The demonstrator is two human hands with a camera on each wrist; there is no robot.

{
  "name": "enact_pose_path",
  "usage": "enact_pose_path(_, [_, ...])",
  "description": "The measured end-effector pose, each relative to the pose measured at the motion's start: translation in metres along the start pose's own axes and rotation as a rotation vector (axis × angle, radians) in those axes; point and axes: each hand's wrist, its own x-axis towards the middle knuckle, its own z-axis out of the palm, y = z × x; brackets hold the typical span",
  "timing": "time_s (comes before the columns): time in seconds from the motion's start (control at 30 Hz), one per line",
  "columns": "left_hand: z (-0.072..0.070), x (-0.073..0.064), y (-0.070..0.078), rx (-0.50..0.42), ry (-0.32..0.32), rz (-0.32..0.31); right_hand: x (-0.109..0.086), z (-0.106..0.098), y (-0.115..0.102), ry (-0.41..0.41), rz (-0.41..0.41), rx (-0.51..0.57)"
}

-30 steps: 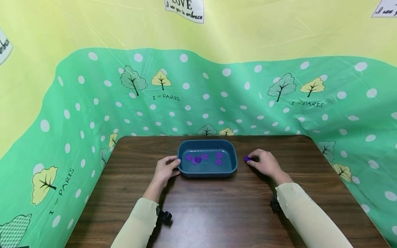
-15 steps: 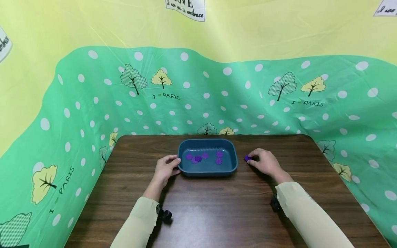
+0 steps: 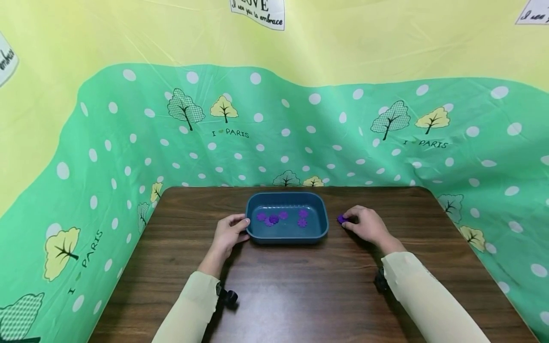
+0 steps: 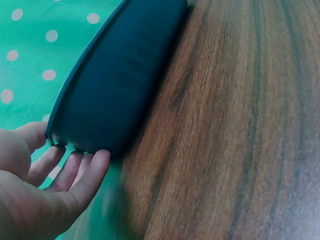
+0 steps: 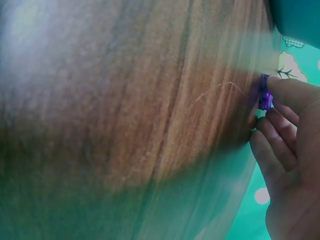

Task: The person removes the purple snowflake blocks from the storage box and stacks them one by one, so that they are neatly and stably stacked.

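A dark blue rectangular plastic bin (image 3: 287,240) stands toward the back of the table. Inside it lie several purple flower-shaped pieces (image 3: 302,223), some overlapping at the left. My left hand (image 3: 228,234) grips the bin's left end, thumb at the rim and fingertips against the outer wall, as the left wrist view shows. To the right of the bin, my right hand (image 3: 366,225) pinches another purple flower-shaped piece (image 3: 341,219) between thumb and fingers, down at the tabletop. In the right wrist view the thumb partly covers this purple piece (image 5: 265,95).
The brown wood-grain table (image 3: 296,290) has rounded back corners. Behind it and along the sides hangs a green and yellow printed cloth (image 3: 300,114). A black wrist camera (image 3: 229,298) sticks out beside the left sleeve.
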Motion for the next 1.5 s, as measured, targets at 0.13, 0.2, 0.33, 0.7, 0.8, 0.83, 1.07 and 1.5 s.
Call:
enact_pose_path(0.13, [0.0,-0.001,0.0,0.003,0.006,0.001,0.001,-0.001,0.0,-0.006,0.011,0.021])
enact_pose_path(0.2, [0.0,-0.002,0.0,0.007,0.006,0.0,0.002,-0.002,-0.001,-0.008,0.011,0.032])
enact_pose_path(0.33, [0.0,-0.002,0.001,0.016,0.006,0.003,0.008,-0.007,-0.003,0.001,-0.019,0.042])
enact_pose_path(0.7, [-0.001,-0.003,0.002,0.022,0.012,0.002,0.029,-0.023,-0.025,0.042,-0.125,0.052])
enact_pose_path(0.8, [-0.001,-0.002,0.001,0.023,0.012,0.0,0.033,-0.025,-0.036,0.043,-0.144,0.067])
enact_pose_path(0.83, [-0.001,-0.002,0.001,0.023,0.012,-0.001,0.035,-0.026,-0.039,0.04,-0.149,0.075])
enact_pose_path(1.07, [-0.001,-0.001,0.001,0.023,0.013,0.004,0.046,-0.026,-0.062,0.016,-0.164,0.096])
enact_pose_path(1.5, [0.001,-0.002,0.003,0.023,0.007,0.008,0.067,-0.015,-0.104,-0.055,-0.215,0.065])
